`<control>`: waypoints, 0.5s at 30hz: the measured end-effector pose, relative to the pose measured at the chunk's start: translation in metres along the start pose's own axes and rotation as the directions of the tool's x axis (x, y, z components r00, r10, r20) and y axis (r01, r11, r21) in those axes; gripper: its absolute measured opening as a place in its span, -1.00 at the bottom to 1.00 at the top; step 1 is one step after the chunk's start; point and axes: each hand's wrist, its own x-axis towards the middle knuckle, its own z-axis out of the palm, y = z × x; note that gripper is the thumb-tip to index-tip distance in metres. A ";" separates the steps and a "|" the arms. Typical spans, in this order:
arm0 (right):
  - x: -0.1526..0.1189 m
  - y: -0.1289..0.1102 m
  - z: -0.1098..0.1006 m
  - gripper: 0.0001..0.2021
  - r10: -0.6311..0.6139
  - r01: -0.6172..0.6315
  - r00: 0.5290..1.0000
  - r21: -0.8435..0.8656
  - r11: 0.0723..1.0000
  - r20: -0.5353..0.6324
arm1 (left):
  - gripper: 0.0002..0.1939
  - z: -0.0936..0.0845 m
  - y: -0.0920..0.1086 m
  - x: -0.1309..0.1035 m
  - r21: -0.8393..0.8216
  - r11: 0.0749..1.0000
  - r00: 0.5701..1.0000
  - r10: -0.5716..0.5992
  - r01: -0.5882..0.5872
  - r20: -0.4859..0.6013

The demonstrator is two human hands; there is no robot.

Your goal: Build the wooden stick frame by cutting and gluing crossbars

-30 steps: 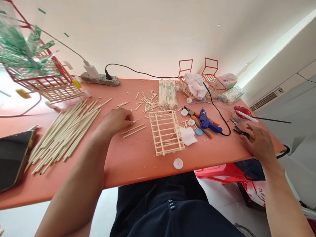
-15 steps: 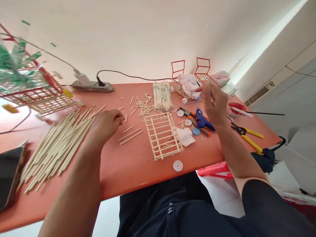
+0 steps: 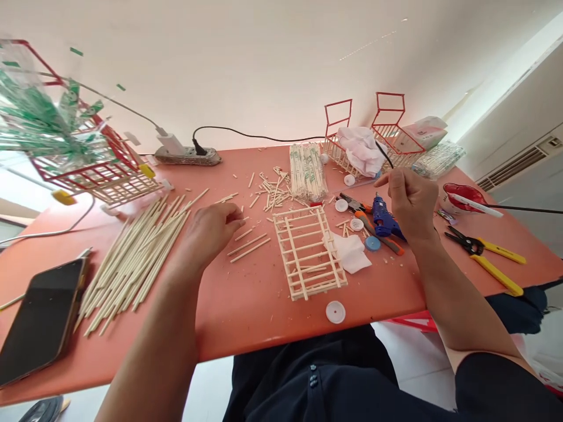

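Note:
My left hand (image 3: 215, 231) rests low over the table, its fingers curled near small stick pieces, beside a pile of long wooden sticks (image 3: 136, 258); whether its fingertips pinch anything is too small to tell. Above the blue glue gun (image 3: 383, 218), my right hand (image 3: 409, 199) is raised with its fingers bent together; what they hold, if anything, cannot be made out. Between the hands a frame of glued sticks (image 3: 310, 252) lies on the red table (image 3: 237, 316), its right edge by a white tissue (image 3: 352, 252). Two cut sticks (image 3: 250, 247) lie left of the frame.
Pliers with yellow handles (image 3: 492, 258) lie at right, near a red cup (image 3: 466, 196). Wrapped sticks (image 3: 308, 170) and small stick carts (image 3: 398, 140) stand at the back. A phone (image 3: 44, 316), a power strip (image 3: 189, 155) and a larger cart (image 3: 99, 181) are at left.
The view has shifted, so the table items appear farther right. Both hands keep nearly the same curled shapes, and the stick frame stays lying between them.

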 end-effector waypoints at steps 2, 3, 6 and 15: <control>-0.001 -0.002 0.001 -0.32 -0.024 0.026 0.999 -0.053 0.998 0.037 | -0.84 -0.001 0.000 -0.001 0.014 1.000 1.000 -0.002 0.002 0.019; -0.001 -0.003 0.001 -0.32 -0.036 0.040 0.998 -0.073 0.997 0.057 | -0.84 -0.001 0.001 -0.001 0.024 1.000 0.999 -0.008 0.007 0.031; 0.000 -0.003 0.000 -0.34 -0.052 0.062 0.994 -0.112 0.992 0.092 | -0.85 -0.001 0.004 -0.001 0.056 0.998 0.996 -0.031 0.026 0.084; 0.008 0.002 -0.017 -0.35 0.061 -0.044 0.990 -0.132 0.990 0.127 | -0.82 0.013 -0.003 0.001 0.173 0.985 0.986 -0.050 0.022 0.161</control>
